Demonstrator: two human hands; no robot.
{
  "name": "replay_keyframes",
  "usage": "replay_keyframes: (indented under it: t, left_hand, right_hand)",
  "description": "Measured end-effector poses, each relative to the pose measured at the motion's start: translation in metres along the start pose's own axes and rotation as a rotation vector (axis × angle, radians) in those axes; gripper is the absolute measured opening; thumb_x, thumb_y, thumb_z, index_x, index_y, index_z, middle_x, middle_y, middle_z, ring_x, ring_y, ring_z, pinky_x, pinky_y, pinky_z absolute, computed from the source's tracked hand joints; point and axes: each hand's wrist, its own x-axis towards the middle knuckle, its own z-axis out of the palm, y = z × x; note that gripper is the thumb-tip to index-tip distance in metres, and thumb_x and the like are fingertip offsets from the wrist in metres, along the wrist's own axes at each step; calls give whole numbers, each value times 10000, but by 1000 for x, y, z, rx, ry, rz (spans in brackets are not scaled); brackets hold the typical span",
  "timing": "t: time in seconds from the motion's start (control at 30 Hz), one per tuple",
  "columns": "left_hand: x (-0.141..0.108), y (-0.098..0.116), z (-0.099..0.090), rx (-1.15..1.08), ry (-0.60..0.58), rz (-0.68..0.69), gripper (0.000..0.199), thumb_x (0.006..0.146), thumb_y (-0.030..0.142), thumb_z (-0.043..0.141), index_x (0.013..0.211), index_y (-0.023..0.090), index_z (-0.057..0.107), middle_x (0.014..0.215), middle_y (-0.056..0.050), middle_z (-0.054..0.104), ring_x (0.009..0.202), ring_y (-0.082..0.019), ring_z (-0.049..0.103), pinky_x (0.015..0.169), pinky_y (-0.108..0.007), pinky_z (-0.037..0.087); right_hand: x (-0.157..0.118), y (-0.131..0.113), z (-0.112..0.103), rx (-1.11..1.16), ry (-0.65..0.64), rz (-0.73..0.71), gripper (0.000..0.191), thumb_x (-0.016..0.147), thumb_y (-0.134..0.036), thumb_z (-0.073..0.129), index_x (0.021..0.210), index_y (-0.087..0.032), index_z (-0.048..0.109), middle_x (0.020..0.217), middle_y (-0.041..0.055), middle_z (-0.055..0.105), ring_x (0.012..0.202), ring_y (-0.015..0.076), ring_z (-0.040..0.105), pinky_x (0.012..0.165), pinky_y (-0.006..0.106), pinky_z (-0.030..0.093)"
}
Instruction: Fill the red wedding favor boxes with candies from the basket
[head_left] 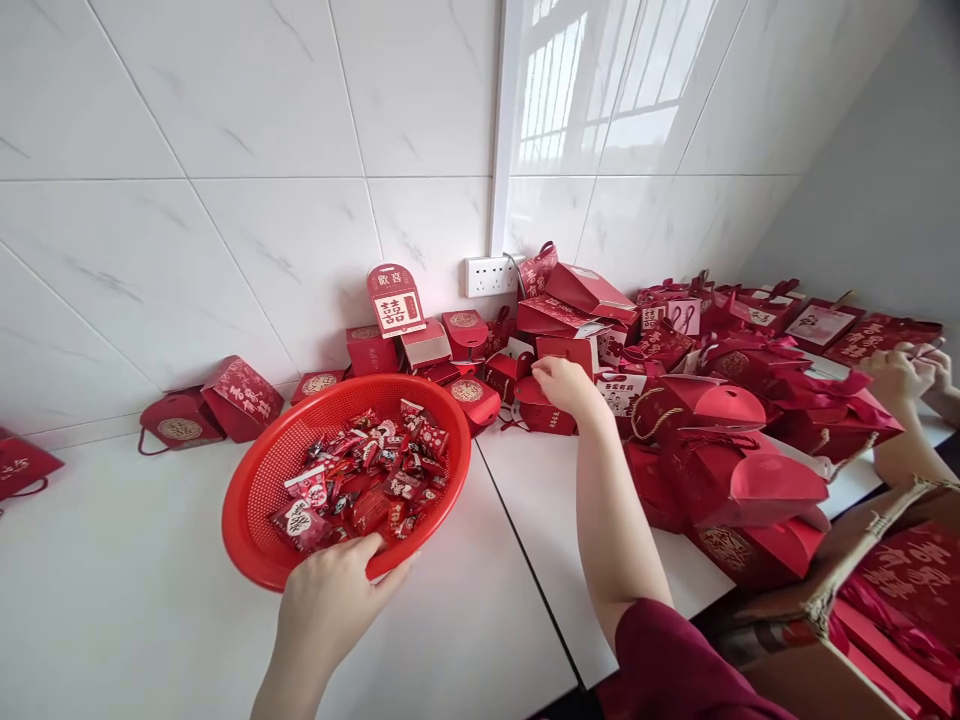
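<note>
In the head view my left hand (337,585) is closed on the near rim of a round red plastic basket (251,520), thumb inside and fingers underneath. The basket tilts toward me and holds many small wrapped candies (367,470). My right hand (566,385) reaches to the pile by the wall, its fingers curled at the top of a small red gift box (546,416). The exact grip is partly hidden by the hand. Just left of it sits another red box with an open top (506,372).
Red gift boxes (739,480) are heaped along the right. A torn cardboard carton (787,640) of red packages stands at lower right. Another person's hands (900,375) work at the far right. A socket strip (491,277) is on the tiled wall. A seam divides the white tabletop (142,590).
</note>
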Motion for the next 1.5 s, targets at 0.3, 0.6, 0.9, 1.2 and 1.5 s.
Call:
replay_keyframes:
  t: [0.3,0.6,0.9,1.2,1.5]
  left_hand:
    - [1,2,-1,-1,-12,-20,442,913,605,447,808,233,661,794,-43,730,768,-276,672,603,-305,289]
    - [0,-2,6,-8,34,-1,474,912,644,437,810,235,655,761,-36,718,750,-281,673,587,-297,265]
    - [-2,-1,6,19,49,10,506,914,665,421,783,227,639,770,-39,722,750,-273,679,578,-302,260]
    - [-5,0,7,36,90,28,511,924,652,405,779,223,642,768,-62,728,737,-271,679,573,-299,259]
    - [-6,2,5,24,111,29,519,929,648,402,790,221,664,755,-69,729,735,-273,680,581,-304,285]
  right_hand:
    - [43,23,-47,-6,544,187,305,948,-186,376,1143,-145,608,1202,178,648,1152,298,574,979,425,440]
    - [100,65,-58,-39,528,303,383,713,-57,524,1082,-120,601,1143,214,615,1104,354,576,917,485,482]
    - [107,73,-56,-96,524,205,527,737,-90,537,1253,-196,510,1070,117,638,1008,279,601,848,420,503]
    - [105,65,-60,-224,533,89,464,726,-155,620,1188,-169,581,1307,175,535,1167,321,503,918,447,444]
    - [106,55,-46,-354,500,38,303,866,-150,508,1125,-102,658,1102,197,691,1020,301,604,957,487,400]
